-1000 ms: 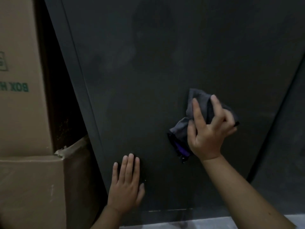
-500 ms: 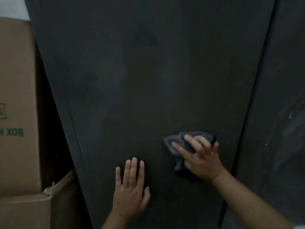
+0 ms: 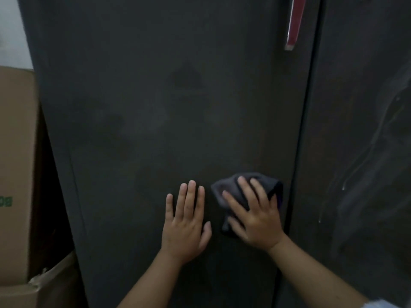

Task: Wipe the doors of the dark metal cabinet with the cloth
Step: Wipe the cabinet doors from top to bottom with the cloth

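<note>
The dark metal cabinet's left door (image 3: 155,121) fills most of the view, with faint smudges across it. My right hand (image 3: 255,216) presses a crumpled grey cloth (image 3: 229,185) flat against this door, close to its right edge. My left hand (image 3: 186,221) lies flat on the door just left of the cloth, fingers spread, holding nothing. The right door (image 3: 360,130) shows pale streaks and drip marks. A red and silver handle (image 3: 293,23) hangs at the top of the left door.
Stacked cardboard boxes (image 3: 15,174) stand at the left, beside the cabinet's side. A dark gap separates them from the cabinet. A dark seam (image 3: 304,130) runs between the two doors.
The view has tilted upward, bringing the red handle into sight. My right hand with the cloth has slid down and left, ending next to my left hand, which stays flat on the door.
</note>
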